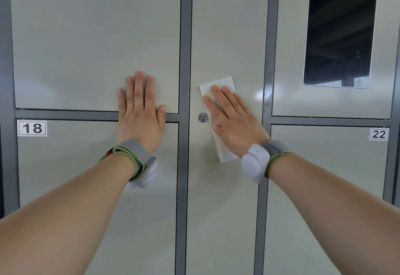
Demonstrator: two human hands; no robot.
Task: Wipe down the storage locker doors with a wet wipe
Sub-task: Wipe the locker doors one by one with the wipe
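Here, the round silver keyhole lock (202, 117) sits partway up a tall, pale grey-green metal locker door (225, 26), and everything else is easiest told from it. Just right of the lock, the right hand (232, 121) lies flat with straight fingers, pressing a white rectangular wet wipe (225, 149) against that same door. No finger curls round the wipe, which shows above the fingertips and below the heel of the palm, its left edge just beside the lock. Left of the lock, across a dark grey vertical frame strip (185, 36), the left hand (140, 114) is likewise spread flat and holds nothing. Its fingers rest on the upper left door panel (95, 36), and its palm bridges the grey horizontal crossbar (65, 114) onto the lower left door panel (65, 155), which carries a white label reading 18 (32, 128) far to the left of the lock. Each wrist wears a grey fabric strap with a white plastic device (255, 162). Up and to the right of the lock, a dark glossy rectangular window (339, 30) is set in another door, and to the lower right a white label reading 22 (378, 134) marks the panel beneath it.
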